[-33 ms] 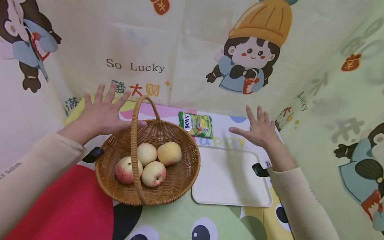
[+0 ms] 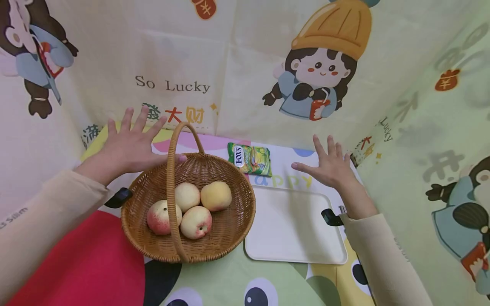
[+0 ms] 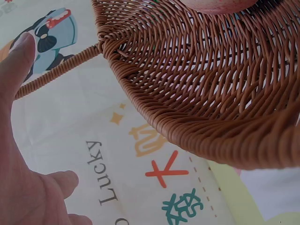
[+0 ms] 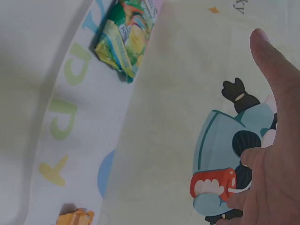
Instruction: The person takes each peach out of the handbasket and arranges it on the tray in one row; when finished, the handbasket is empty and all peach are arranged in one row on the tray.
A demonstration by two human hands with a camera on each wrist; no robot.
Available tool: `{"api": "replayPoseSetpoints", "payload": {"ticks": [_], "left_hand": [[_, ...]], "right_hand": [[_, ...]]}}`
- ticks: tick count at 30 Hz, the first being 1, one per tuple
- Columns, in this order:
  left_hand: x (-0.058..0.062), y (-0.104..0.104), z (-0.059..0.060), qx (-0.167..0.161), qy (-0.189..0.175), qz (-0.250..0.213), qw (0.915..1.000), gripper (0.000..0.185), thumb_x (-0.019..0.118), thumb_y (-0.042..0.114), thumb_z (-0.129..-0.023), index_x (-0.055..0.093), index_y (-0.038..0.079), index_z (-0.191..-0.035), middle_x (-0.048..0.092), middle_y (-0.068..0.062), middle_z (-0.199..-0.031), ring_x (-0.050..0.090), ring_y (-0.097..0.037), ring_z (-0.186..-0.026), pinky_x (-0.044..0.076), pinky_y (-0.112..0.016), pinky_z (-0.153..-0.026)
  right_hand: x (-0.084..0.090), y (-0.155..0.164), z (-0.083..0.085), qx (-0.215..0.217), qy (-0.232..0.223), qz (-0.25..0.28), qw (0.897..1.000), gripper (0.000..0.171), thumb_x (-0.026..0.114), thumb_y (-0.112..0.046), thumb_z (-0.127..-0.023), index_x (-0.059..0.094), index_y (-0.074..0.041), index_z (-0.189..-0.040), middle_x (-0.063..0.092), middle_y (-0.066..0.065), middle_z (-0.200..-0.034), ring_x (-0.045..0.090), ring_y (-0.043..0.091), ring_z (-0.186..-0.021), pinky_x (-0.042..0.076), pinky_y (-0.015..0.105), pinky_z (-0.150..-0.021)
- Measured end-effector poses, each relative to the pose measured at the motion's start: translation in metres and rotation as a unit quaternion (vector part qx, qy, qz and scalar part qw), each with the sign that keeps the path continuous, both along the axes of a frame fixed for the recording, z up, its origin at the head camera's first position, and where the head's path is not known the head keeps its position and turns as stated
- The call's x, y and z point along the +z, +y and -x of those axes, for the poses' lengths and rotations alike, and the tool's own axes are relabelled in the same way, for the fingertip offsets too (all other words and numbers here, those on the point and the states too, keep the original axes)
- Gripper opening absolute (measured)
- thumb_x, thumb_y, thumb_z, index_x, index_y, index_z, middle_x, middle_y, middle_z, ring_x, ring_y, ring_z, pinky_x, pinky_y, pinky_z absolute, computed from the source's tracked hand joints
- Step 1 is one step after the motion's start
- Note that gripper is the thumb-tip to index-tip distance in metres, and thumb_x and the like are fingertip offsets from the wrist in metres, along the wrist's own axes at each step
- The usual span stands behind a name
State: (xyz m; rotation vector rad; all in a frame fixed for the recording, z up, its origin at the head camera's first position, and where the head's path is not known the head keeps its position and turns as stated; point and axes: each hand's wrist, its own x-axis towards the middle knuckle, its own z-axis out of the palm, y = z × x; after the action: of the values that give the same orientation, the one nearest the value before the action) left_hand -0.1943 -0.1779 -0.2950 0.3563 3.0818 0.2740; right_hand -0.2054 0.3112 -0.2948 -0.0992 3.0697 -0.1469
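Observation:
A wicker basket [image 2: 229, 238] with a tall hoop handle [image 2: 171, 170] holds several peaches [image 2: 196, 222]. My left hand [image 2: 128, 146] hovers just behind it, fingers spread and holding nothing, with the thumb tip at the basket's far rim beside the handle. The left wrist view shows the basket wall [image 3: 211, 89] close up and my thumb [image 3: 16, 61] near the handle. My right hand [image 2: 332, 166] is spread flat past the far edge of an empty white tray [image 2: 294, 225]. A green candy bag [image 2: 250, 158] lies between the hands and shows as the candy bag [image 4: 126, 40] in the right wrist view.
Cartoon-printed cloth walls close in the back and both sides. A printed tablecloth [image 2: 237, 280] covers the table. Black wrist camera mounts [image 2: 119, 196] sit at both cuffs. A small orange object [image 4: 75, 218] lies at the bottom of the right wrist view.

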Motion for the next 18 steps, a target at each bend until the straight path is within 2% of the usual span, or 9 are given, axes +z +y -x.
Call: {"api": "replayPoseSetpoints", "payload": {"ticks": [6,10,13,18], "left_hand": [[-0.003,0.001,0.005,-0.007,-0.009,0.002,0.9999,0.119,0.044,0.089,-0.079,0.004,0.016,-0.164,-0.017,-0.031,-0.161,-0.021,-0.055,-0.144,-0.009,-0.081,-0.101],[-0.005,-0.001,0.006,-0.009,-0.016,-0.001,0.9998,0.119,0.043,0.090,-0.078,0.004,0.017,-0.164,-0.019,-0.029,-0.162,-0.022,-0.054,-0.144,-0.007,-0.081,-0.102],[-0.007,-0.007,0.003,-0.016,-0.023,-0.010,0.9996,0.115,0.044,0.087,-0.081,0.005,0.018,-0.164,-0.018,-0.028,-0.162,-0.018,-0.056,-0.144,-0.001,-0.082,-0.103],[-0.021,-0.024,-0.018,-0.064,-0.038,-0.079,0.9941,0.098,0.058,0.066,-0.092,0.018,0.013,-0.163,-0.002,-0.033,-0.163,0.002,-0.061,-0.144,0.014,-0.079,-0.104]], "right_hand": [[-0.001,0.000,-0.004,0.000,0.002,0.015,1.000,0.114,0.048,-0.082,-0.083,-0.004,-0.021,-0.164,-0.014,0.025,-0.165,-0.006,0.053,-0.148,0.002,0.074,-0.111],[0.003,-0.010,-0.007,0.016,0.007,0.056,0.998,0.109,0.049,-0.080,-0.086,-0.006,-0.025,-0.163,-0.016,0.017,-0.167,-0.006,0.047,-0.150,0.010,0.075,-0.110],[0.007,-0.027,-0.010,0.055,0.013,0.108,0.993,0.105,0.053,-0.076,-0.087,-0.005,-0.033,-0.163,-0.016,0.005,-0.168,-0.001,0.040,-0.153,0.017,0.074,-0.109],[0.004,-0.071,-0.022,0.154,0.011,0.175,0.972,0.103,0.064,-0.069,-0.086,0.000,-0.041,-0.162,-0.008,-0.005,-0.169,0.014,0.034,-0.152,0.027,0.067,-0.110]]}}
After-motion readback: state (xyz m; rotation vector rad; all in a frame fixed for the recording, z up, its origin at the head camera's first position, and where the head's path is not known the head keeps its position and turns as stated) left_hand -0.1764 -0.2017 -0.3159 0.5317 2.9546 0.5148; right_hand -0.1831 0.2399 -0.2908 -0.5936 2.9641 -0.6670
